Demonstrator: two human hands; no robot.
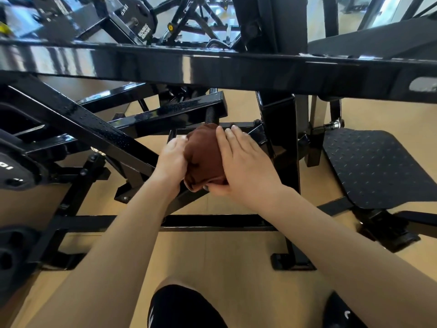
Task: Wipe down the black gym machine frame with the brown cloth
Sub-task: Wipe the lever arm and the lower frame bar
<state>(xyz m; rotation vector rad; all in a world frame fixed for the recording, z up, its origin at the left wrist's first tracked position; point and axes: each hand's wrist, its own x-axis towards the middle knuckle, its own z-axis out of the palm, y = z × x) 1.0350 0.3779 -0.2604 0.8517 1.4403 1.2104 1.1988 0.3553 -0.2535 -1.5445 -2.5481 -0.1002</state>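
While both arms reach forward from the bottom of the view, the right hand [241, 162] lies over the right side of the brown cloth [204, 157], its fingers nearly straight and pressed along the fabric, the thumb tucked under the lower edge at about six o'clock. At nine o'clock of the bundle, the left hand [171, 159] grips it, fingers curled into the folds and out of sight. The cloth is bunched into a rounded wad between the two hands, in front of the lower bars of the black gym machine frame [212, 65]. At twelve o'clock from the cloth a wide glossy beam of that frame crosses the whole view. At ten o'clock a diagonal bar slopes down toward the hands. At three o'clock sits a textured black footplate [373, 166]. Tan flooring [224, 261] shows beneath, and dark-clad knees [184, 308] sit at six o'clock.
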